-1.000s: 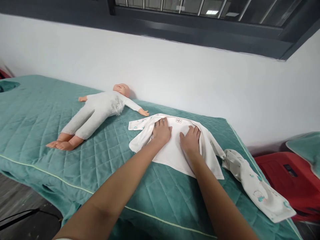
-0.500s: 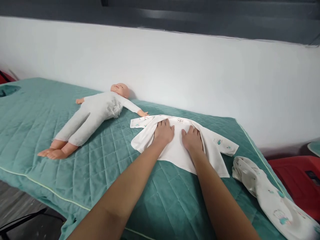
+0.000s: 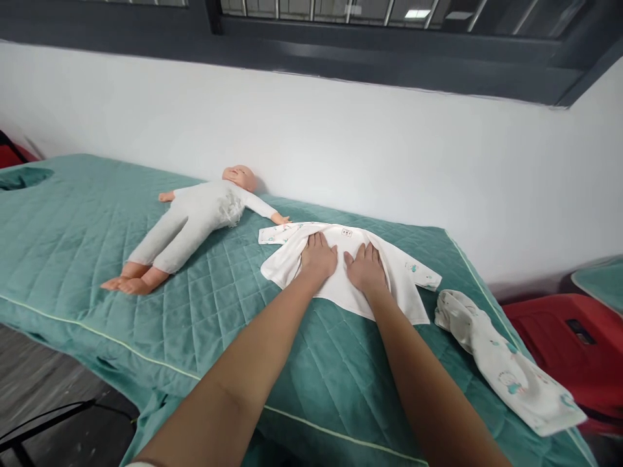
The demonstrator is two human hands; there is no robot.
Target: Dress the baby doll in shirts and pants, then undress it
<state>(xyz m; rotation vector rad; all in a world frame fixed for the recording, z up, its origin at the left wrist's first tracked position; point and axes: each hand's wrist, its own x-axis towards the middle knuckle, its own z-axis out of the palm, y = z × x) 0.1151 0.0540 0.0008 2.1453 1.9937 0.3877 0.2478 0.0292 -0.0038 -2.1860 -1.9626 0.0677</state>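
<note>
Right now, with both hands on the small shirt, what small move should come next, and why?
Probably ease the left hand and right hand outward: both lie palm-down on the open shirt, and its side flaps beside them look creased, not fully flat.

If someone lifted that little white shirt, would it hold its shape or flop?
The white shirt would probably flop: its cloth bends in soft folds beside the left hand. Its edges look thin, so it is likely light. Pushed, it may wrinkle rather than roll, as it lies spread on the green cover.
</note>
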